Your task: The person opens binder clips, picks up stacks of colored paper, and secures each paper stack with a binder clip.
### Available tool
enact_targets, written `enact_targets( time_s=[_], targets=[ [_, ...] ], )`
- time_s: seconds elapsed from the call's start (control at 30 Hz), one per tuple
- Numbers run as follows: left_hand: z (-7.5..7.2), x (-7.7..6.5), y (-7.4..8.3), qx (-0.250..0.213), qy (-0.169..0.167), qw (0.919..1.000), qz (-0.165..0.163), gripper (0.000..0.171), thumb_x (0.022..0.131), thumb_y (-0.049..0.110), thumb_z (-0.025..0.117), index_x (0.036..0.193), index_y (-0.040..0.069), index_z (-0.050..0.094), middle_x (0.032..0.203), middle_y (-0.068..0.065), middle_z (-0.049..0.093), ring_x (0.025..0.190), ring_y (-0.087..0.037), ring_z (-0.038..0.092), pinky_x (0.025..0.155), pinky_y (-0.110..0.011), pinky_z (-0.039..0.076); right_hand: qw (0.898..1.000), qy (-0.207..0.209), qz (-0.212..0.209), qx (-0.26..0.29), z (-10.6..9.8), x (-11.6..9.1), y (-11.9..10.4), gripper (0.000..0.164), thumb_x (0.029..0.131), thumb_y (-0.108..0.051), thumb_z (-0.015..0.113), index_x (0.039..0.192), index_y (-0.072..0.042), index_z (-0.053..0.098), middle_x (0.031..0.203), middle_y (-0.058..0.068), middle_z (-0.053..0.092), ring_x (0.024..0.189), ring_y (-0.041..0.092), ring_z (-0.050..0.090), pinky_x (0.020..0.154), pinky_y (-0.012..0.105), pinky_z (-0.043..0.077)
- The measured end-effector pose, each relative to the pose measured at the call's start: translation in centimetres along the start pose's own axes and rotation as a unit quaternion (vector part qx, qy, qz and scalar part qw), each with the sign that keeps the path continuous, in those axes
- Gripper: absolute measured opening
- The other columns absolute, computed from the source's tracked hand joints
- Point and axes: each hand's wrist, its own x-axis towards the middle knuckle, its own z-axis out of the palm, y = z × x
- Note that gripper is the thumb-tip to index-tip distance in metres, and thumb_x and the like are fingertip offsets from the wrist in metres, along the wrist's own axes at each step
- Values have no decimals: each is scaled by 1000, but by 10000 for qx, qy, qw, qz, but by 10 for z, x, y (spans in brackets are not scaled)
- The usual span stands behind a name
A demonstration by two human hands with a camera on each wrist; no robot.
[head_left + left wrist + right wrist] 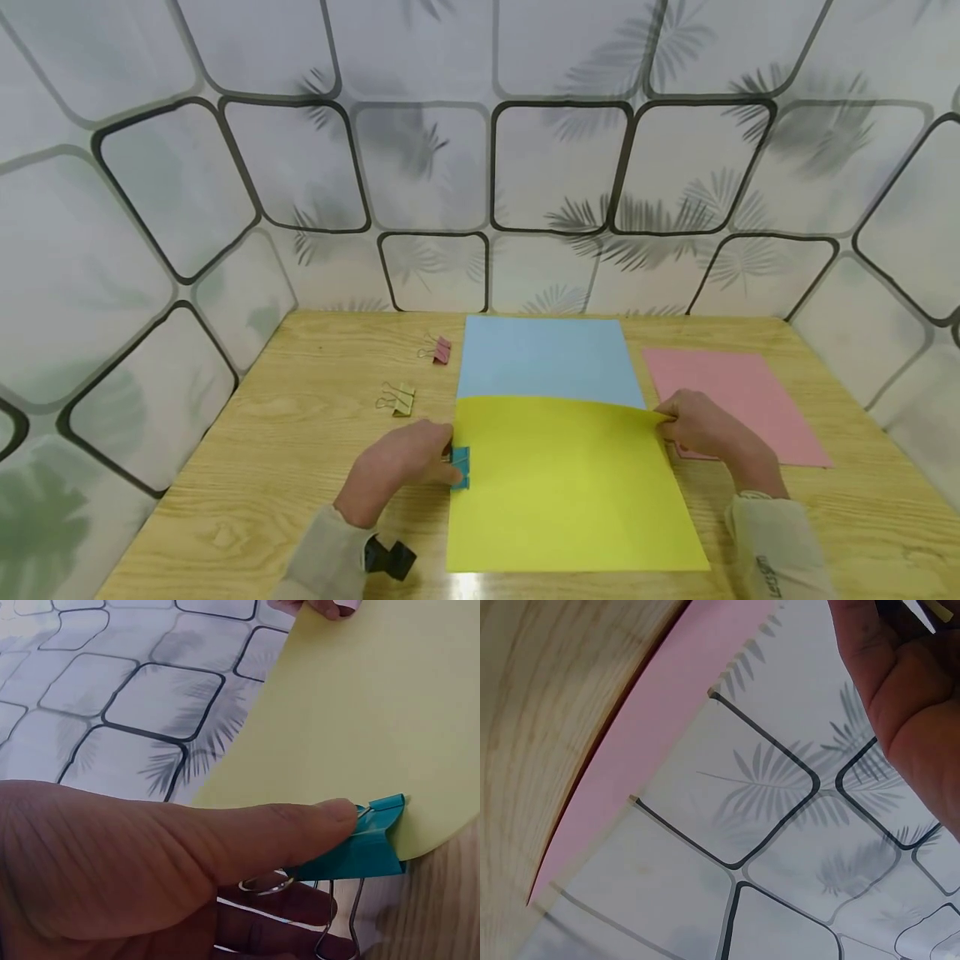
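i see left hand point(401, 465) pinching teal clip point(461, 468) at left edge of yellow sheet point(566, 496); right hand point(701, 427) pinches far right corner, likely for steadiness. sheet covers near part of blue sheet point(543, 358), perhaps for alignment.

One of the hands point(911, 709), its grip unclear, overlaps a patterned wall point(780, 855) beyond a pink sheet point(641, 727).

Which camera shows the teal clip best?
The left wrist view: the teal binder clip is big there, though the left hand covers part. The head view shows it small, also partly covered; the right wrist view doesn't show it.
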Motion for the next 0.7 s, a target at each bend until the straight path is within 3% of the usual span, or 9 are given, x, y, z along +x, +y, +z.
enact_targets(
  time_s=[0.07,0.3,0.5,0.7],
  targets=[
    [0,1,0,-57,-61,10000,-54,32,87,25,78,80,10,52,68,0,44,60,-14,40,57,-29,31,9999,-37,74,72,0,1,-2,37,94,5,49,63,-13,43,51,-6,37,44,8,33,46,23,34],
    [5,5,2,-69,-38,9999,-144,33,88,25,77,76,8,51,64,1,35,56,-13,34,53,-26,28,9997,65,226,-102,2,-1,-4,15,91,3,55,79,-5,49,63,4,51,49,14,43,48,28,40],
    [8,5,8,216,65,9996,-167,38,88,26,76,70,11,47,63,1,32,55,-13,31,53,-26,25,9994,111,179,-277,4,1,-3,15,88,4,56,81,-5,48,62,3,46,50,15,42,51,30,38],
    [12,4,11,377,-55,9990,-220,45,87,28,76,63,14,41,60,2,30,53,-12,29,51,-25,23,9984,101,261,-493,9,3,-2,13,86,5,59,84,-3,49,69,5,45,58,17,44,54,32,39]
  ],
)
